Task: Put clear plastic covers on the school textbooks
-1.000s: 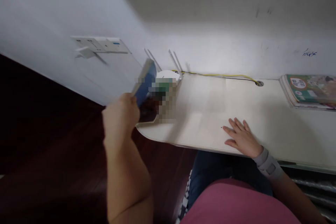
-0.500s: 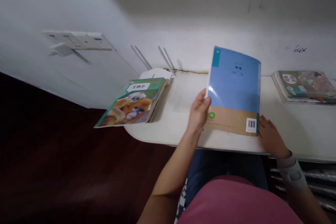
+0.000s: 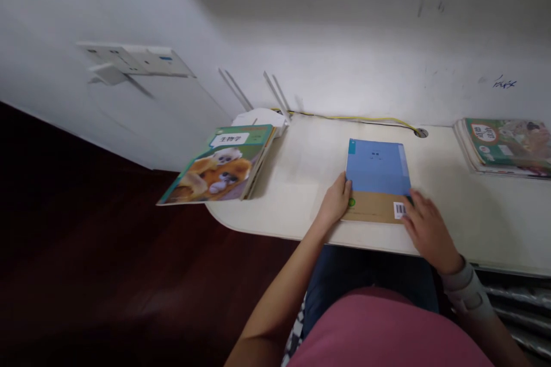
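A blue and tan textbook (image 3: 377,169) lies on the white desk in front of me, its barcode side facing up. My left hand (image 3: 337,199) grips its left edge near the lower corner, with the thumb on top and the other fingers mostly hidden. Over the lower right corner rests my right hand (image 3: 427,228), fingers apart and slightly blurred, partly covering the barcode label. A grey band wraps the right wrist.
At the desk's left end, a stack of books (image 3: 219,166) with monkeys on the top cover overhangs the edge, before a white router (image 3: 260,117). Another book stack (image 3: 508,146) sits at the right. A yellow cable (image 3: 365,119) runs along the wall across the desk (image 3: 297,183).
The blue textbook has come down from a raised, tilted position to lie flat on the desk. My left hand moved with it, and my right hand shifted onto its lower right corner.
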A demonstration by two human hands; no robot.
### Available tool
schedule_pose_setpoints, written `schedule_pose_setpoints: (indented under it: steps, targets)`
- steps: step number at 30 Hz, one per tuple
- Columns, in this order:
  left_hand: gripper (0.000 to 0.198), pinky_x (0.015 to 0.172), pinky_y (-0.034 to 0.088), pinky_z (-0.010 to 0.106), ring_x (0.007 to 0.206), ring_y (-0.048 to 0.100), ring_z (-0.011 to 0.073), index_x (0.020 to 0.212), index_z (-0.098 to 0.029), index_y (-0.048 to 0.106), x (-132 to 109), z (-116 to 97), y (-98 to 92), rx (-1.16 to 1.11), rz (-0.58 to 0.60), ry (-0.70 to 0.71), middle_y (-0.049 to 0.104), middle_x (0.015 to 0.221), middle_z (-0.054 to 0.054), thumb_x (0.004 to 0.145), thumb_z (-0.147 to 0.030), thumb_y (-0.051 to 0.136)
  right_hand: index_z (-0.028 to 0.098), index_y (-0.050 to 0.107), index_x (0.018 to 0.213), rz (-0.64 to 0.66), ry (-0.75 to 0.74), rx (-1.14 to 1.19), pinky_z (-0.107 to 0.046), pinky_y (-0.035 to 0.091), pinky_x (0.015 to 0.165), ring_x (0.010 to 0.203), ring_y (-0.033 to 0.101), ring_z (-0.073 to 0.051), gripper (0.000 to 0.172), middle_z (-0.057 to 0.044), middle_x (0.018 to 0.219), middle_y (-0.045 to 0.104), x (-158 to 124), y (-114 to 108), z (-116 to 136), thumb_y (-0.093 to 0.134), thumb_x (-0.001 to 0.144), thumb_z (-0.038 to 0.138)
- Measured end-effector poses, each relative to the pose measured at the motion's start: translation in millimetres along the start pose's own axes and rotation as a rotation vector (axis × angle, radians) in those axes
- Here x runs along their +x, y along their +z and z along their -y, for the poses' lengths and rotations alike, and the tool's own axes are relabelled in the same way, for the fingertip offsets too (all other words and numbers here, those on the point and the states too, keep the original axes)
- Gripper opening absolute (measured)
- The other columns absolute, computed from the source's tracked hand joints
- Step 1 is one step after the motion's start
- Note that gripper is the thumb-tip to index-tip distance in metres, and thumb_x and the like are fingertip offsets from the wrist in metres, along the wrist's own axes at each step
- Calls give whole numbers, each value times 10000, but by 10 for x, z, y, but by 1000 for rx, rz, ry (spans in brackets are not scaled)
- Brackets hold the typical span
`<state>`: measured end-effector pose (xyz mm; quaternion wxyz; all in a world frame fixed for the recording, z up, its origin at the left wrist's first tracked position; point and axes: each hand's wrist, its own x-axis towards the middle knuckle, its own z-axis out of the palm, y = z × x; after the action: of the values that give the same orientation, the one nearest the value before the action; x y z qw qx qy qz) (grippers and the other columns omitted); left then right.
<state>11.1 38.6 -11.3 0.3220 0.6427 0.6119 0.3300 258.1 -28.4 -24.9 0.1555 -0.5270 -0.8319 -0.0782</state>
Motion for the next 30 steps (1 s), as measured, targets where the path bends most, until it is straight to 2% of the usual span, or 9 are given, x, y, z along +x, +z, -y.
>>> schedule_pose_setpoints:
  steps: [5,11,14,17,19,22,24,27,30]
  targets:
    - [375,975,405,376,1116,571,224,1232,-181,512,-24,-10,8,-53,-17,-12,622,1194,108,912,-321,377,112,529,1261,36,-111,76,-498,351,1037,1283,395,-327,462,-198,1339,498,190,21,337,448,908,399]
    - [409,900,457,334,994,617,200,1199,-174,571,2,75,18,-545,12,-59,672,1104,82,858,-382,480,143,517,1275,37,-81,68,-484,394,988,1225,442,-314,454,-176,1290,532,230,53,366,464,903,397]
    - [444,829,484,319,866,646,181,1187,-152,581,32,135,-15,-727,-35,-151,702,989,77,808,-379,534,139,440,1348,55,-43,51,-528,354,1003,1271,395,-333,544,-195,1366,462,217,99,376,427,908,459]
    - [450,833,486,328,867,646,181,1168,-142,598,47,224,-111,-729,-95,-177,708,936,71,786,-373,541,113,345,1410,60,19,41,-548,325,1011,1341,291,-366,658,-239,1453,327,180,179,362,398,899,524]
    - [437,881,473,350,951,634,197,1175,-150,599,41,281,-195,-586,-135,-144,703,985,77,809,-370,505,114,337,1416,77,28,42,-531,311,1026,1355,265,-368,663,-242,1471,292,157,224,343,396,899,524]
    - [426,993,405,409,1155,551,229,1230,-163,565,10,333,-302,-164,-160,-61,638,1190,107,875,-334,405,137,377,1400,100,24,26,-530,290,1038,1345,288,-370,623,-227,1454,337,143,256,324,393,904,515]
    - [447,1059,305,506,1304,409,265,1300,-150,499,-20,345,-350,212,-149,-33,543,1323,138,913,-309,340,136,401,1387,103,19,12,-532,287,1038,1336,303,-375,618,-228,1437,366,142,261,322,393,903,519]
    - [511,1047,164,667,1393,210,335,1382,-117,387,-84,357,-415,677,-118,-61,468,1386,175,940,-358,295,141,413,1383,90,17,-2,-536,284,1035,1333,306,-377,611,-224,1430,379,143,262,324,393,903,519]
    - [544,1019,166,706,1393,159,385,1403,-115,364,-169,356,-496,840,-138,-108,431,1415,173,940,-390,282,193,403,1395,93,5,-8,-542,291,1025,1331,308,-377,578,-185,1440,384,142,251,325,405,905,500]
